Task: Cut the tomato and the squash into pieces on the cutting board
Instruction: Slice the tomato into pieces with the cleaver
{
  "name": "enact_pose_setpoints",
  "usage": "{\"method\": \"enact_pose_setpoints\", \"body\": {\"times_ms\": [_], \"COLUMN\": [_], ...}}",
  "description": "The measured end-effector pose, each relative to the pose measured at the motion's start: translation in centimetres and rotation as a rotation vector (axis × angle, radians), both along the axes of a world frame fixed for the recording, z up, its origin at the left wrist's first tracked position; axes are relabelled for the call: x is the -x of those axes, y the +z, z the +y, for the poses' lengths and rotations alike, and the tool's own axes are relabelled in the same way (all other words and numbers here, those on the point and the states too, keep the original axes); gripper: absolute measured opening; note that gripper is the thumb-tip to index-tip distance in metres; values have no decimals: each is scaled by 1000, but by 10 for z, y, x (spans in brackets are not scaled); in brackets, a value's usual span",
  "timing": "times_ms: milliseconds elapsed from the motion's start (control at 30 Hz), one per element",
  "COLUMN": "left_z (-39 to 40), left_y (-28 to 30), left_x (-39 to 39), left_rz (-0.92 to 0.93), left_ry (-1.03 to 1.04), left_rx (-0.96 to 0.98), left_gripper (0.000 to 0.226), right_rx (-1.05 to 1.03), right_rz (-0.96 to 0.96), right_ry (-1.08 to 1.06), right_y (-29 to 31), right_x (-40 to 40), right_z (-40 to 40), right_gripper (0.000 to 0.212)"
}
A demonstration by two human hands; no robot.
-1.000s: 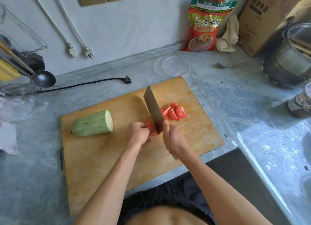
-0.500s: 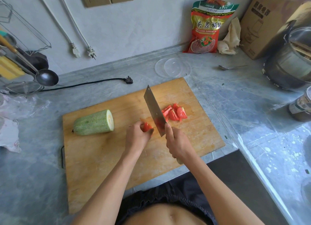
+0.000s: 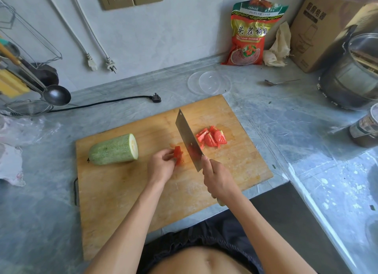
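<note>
Tomato [image 3: 178, 154] is down to one last red chunk, pinched at the fingertips of the left hand [image 3: 160, 167], whose grip curls round it to steady it beside the blade. The right hand [image 3: 217, 179] is wrapped tight about the handle of the cleaver [image 3: 188, 141], forefinger up near the blade's heel, I'd guess for control. The blade stands on edge between that chunk and the cut pieces [image 3: 211, 137], which lie in a small heap on its far side, out of the way of the next stroke. The squash [image 3: 114, 149] lies on its side toward the left of the board [image 3: 122, 191], uncut apart from one flat end, well apart from both hands; it seems to be waiting its turn. The board sits square on the grey surface [image 3: 286, 130], close to the person, so that both arms reach it easily.
</note>
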State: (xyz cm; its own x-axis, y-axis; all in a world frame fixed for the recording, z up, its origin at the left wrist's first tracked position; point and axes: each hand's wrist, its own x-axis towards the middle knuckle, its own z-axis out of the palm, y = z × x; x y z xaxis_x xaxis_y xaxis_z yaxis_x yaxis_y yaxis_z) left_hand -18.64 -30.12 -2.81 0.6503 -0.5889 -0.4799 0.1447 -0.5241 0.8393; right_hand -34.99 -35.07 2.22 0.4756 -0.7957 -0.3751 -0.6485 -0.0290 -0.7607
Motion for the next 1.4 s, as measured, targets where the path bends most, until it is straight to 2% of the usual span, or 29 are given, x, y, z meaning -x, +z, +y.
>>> {"method": "enact_pose_setpoints", "body": {"times_ms": [100, 233, 333, 500, 667, 800, 867, 900, 967, 1033, 1067, 1133, 1200, 1233, 1267, 1300, 1333, 1367, 1400], "left_z": [6, 9, 6, 1, -2, -8, -9, -9, -10, -11, -12, -12, -13, -14, -14, -15, -15, -16, -16], "left_y": [-1, 5, 3, 3, 8, 13, 12, 11, 8, 6, 5, 4, 5, 5, 6, 5, 6, 6, 7], "left_x": [-3, 2, 6, 11, 5, 8, 10, 10, 9, 7, 7, 7, 7, 6, 6, 5, 5, 5, 5], "left_rz": [-115, -226, -263, -286, -289, -265, -279, -276, -269, -281, -289, -290, -284, -277, -270, -265, -262, -261, -265], "left_ry": [5, -83, -103, -86, -72, -111, -96, -95, -107, -120, -125, -130, -136, -136, -135, -136, -138, -141, -146], "left_rx": [-30, -38, -48, -46, -89, -59, -53, -52, -57, -81, -96, -108, -115, -120, -125, -128, -134, -138, -140], "left_gripper": [34, 11, 4, 14, 39, 15, 26, 27, 17, 8, 8, 12, 12, 10, 9, 7, 7, 7, 8], "right_rx": [-10, -6, 29, 47, 46, 30, 43, 104, 17, 357, 455, 704, 640, 518, 530, 590, 431, 380, 448], "right_rz": [-4, -7, 8, 5, 1, 66, 89, 41, -65, -11, 22, 77, 93, 71, 39, 50, -9, 24, 79], "right_ry": [4, 45, 79, 99, 79, 76, 57, 33, 19, 142, 197, 202, 260, 250, 187, 120, 128, 264, 281], "right_y": [-1, 0, 1, 4, 3, -2, -3, -4, 1, -14, -18, -13, -6, -9, -16, -11, -6, -8, -23], "right_x": [0, -3, -6, -4, -3, -9, -14, -15, -15, -11, -10, -12, -14, -15, -18, -22, -25, -26, -27], "right_z": [1, 7, 11, 12, 10, 13, 14, 15, 9, 12, 12, 11, 13, 14, 10, 7, 8, 8, 5], "right_gripper": [60, 61, 58, 53, 53, 45, 42, 40, 37, 37, 38, 39, 45, 54, 60, 59, 55, 47, 37]}}
